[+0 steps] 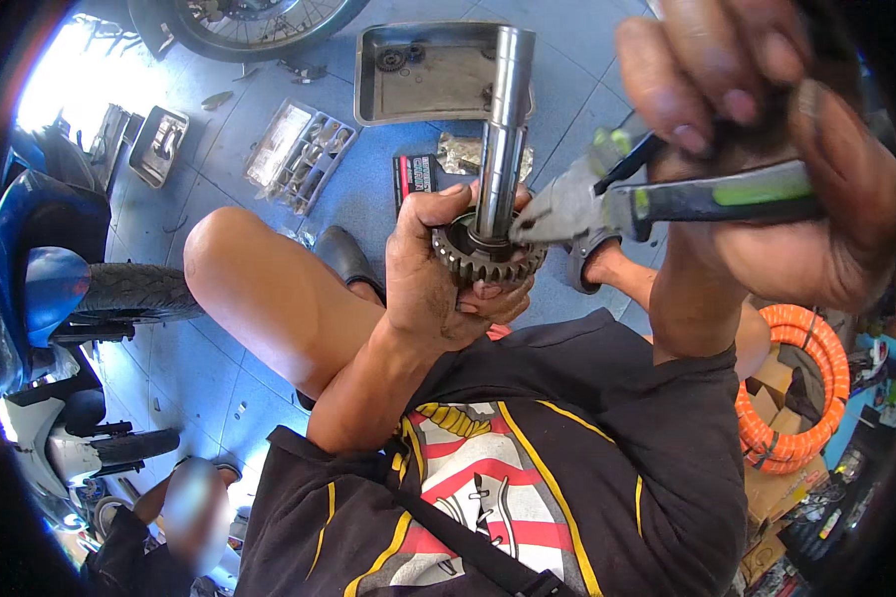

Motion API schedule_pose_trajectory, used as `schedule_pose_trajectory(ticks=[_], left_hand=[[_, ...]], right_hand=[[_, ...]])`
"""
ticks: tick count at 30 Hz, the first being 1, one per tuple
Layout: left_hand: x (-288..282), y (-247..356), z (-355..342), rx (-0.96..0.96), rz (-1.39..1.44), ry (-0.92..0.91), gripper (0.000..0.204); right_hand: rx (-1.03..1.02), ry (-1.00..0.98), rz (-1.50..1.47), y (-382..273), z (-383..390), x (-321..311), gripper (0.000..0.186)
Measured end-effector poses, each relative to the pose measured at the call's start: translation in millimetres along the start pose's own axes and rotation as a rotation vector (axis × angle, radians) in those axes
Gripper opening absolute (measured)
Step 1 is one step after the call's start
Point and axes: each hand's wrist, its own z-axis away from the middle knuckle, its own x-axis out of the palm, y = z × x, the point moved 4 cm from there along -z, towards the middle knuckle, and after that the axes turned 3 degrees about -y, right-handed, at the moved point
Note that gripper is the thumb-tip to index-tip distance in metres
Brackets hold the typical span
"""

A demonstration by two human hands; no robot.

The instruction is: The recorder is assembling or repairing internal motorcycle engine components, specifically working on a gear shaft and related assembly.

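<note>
My left hand (418, 264) is wrapped round a toothed gear (490, 269), held up in front of my chest. Out of the gear's middle rises a shiny stepped metal shaft (504, 129), nearly upright. A pair of pliers (722, 192) with black and green handles is gripped in my right hand (806, 257), which is raised at the right. The grey plier jaws reach the foot of the shaft, just above the gear; whether they pinch anything there, I cannot make out.
A metal tray (423, 95) with small gears lies on the tiled floor ahead, near a divided parts box (304, 154) and a smaller tray (159, 144). Motorcycles stand at left, a person (134, 547) below them. An orange hose coil (791, 458) lies at right.
</note>
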Motion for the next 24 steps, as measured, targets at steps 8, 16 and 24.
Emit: schedule_pose_trajectory(ticks=[8,16,24], left_hand=[[-4,7,-3,0.016,-0.009,-0.051,0.05],[-12,5,2,-0.096,0.108,0.06,0.051],[-19,2,1,-0.144,0.084,-0.114,0.054]], right_hand=[[-0.035,-0.034,0.008,19,-12,-3,0.047],[-0.038,0.054,-0.005,22,-19,-19,0.033],[-0.159,-0.059,-0.133,13,-14,-15,0.051]])
